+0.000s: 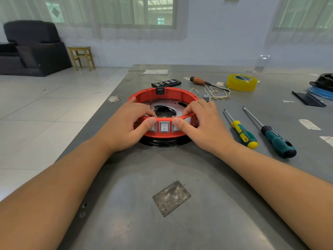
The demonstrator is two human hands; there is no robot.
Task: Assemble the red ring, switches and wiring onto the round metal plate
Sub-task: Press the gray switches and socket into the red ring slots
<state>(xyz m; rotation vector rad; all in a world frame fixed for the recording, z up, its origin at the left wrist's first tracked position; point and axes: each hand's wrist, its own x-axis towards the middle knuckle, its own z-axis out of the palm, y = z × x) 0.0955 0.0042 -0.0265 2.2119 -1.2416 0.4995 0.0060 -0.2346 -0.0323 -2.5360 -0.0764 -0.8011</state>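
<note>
The red ring [144, 93] sits over the round metal plate [168, 103] on a black base, in the middle of the grey table. Grey rocker switches [164, 127] are set in the ring's near wall. My left hand [126, 123] grips the near left rim, thumb outside and fingers curled inside. My right hand [201, 121] grips the near right rim the same way. A black socket [159, 91] sits in the far wall. Loose white wires [216, 93] with brass terminals lie behind the ring to the right.
Two green-handled screwdrivers [242, 132] [272, 136] lie right of the ring. A wood-handled screwdriver [200, 81], yellow tape roll [242, 82], black bit case [166, 83] and a small grey part [206, 97] lie farther back. The table's left edge [100, 112] runs close to my left arm.
</note>
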